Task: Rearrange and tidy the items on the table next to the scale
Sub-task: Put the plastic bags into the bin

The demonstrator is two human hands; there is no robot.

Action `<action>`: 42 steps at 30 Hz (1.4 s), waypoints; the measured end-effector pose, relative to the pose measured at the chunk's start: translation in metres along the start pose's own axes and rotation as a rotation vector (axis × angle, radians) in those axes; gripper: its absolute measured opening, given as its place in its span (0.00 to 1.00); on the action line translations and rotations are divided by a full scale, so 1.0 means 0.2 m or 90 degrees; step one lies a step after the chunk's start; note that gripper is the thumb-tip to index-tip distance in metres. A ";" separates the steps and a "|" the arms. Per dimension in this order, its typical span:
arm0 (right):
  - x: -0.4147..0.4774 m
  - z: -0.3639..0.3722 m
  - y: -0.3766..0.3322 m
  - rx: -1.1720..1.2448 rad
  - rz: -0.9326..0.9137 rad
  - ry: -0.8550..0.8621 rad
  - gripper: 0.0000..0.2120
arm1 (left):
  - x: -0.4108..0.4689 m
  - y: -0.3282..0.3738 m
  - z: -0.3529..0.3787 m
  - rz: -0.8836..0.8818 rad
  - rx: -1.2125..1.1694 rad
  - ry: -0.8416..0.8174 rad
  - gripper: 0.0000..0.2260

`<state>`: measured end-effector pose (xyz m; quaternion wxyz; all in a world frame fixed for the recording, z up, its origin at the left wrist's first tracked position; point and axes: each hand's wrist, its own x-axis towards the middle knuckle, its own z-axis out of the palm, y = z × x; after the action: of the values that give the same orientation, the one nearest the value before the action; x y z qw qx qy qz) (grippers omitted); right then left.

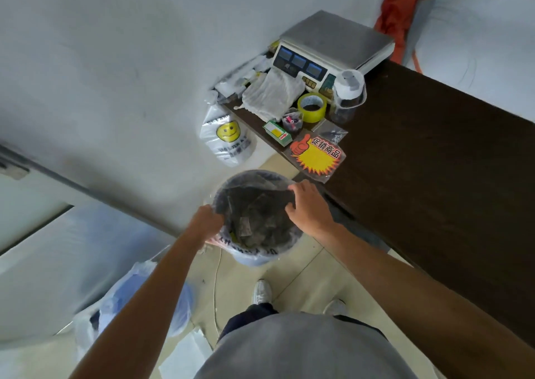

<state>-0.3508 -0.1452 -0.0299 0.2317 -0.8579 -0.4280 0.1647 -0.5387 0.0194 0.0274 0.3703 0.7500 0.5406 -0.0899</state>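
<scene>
Items beside the grey electronic scale (333, 43), namely a yellow tape roll (312, 107), white mesh cloth (273, 92) and red-and-yellow promotion sign (318, 154), lay bunched at the far left corner of the dark table (434, 147), seemingly unsorted. Nearer, the left hand (207, 222) and right hand (309, 208) curled their fingers over the rim of the bag-lined round bin (254, 255).

Soft, even light, faint shadows; left edge smears with blur, wide-angle bends the frame, dark worktop (434, 161) swallows detail.

The left hand (207, 219) hides its fingertips in the bin bag (249, 253), the dark stuff (254, 213) inside is too blurry to tell, and the table (434, 161) runs off the right edge.
</scene>
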 end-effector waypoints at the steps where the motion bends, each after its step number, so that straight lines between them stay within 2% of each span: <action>1: 0.01 0.01 -0.01 -0.007 0.005 0.012 0.22 | 0.00 -0.03 0.00 -0.015 -0.024 0.019 0.17; 5: 0.07 0.08 -0.05 0.016 0.075 -0.039 0.23 | 0.01 -0.18 0.01 -0.099 -0.156 0.070 0.07; 8: 0.14 0.14 -0.10 0.051 0.158 -0.124 0.20 | 0.07 -0.27 0.02 -0.113 -0.211 0.076 0.09; 11: 0.23 0.20 -0.14 0.057 0.199 -0.162 0.20 | 0.19 -0.39 0.05 -0.121 -0.251 0.047 0.07; 14: 0.32 0.27 -0.18 0.053 0.225 -0.183 0.18 | 0.37 -0.52 0.08 -0.147 -0.217 0.023 0.17; 18: 0.48 0.39 -0.23 0.065 0.252 -0.216 0.15 | 0.45 -0.48 0.00 -0.160 -0.172 0.037 0.21; 21: 0.62 0.53 -0.25 0.071 0.279 -0.228 0.14 | 0.64 -0.57 0.02 -0.206 -0.203 -0.014 0.23; 26: 0.87 0.83 -0.22 0.068 0.343 -0.250 0.14 | 1.00 -0.74 0.08 -0.219 -0.151 -0.047 0.18; 31: 1.16 1.21 -0.08 0.106 0.412 -0.288 0.11 | 1.44 -0.96 0.24 -0.228 -0.137 -0.066 0.18; 34: 1.32 1.46 0.02 0.139 0.433 -0.307 0.14 | 1.70 -1.09 0.37 -0.260 -0.205 -0.087 0.17; 37: 1.47 1.68 0.08 0.236 0.496 -0.279 0.07 | 1.93 -1.19 0.50 -0.291 -0.289 -0.139 0.13; 39: 1.58 1.84 0.14 0.269 0.518 -0.267 0.08 | 2.09 -1.26 0.58 -0.308 -0.314 -0.150 0.08; 42: 1.69 2.09 0.24 0.286 0.525 -0.273 0.12 | 2.33 -1.37 0.70 -0.345 -0.380 -0.136 0.13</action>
<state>-0.3244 0.2118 -0.4339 0.2331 -0.8315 -0.0465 0.5021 -0.5567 0.3131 -0.4465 0.5885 0.4270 0.6791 -0.1005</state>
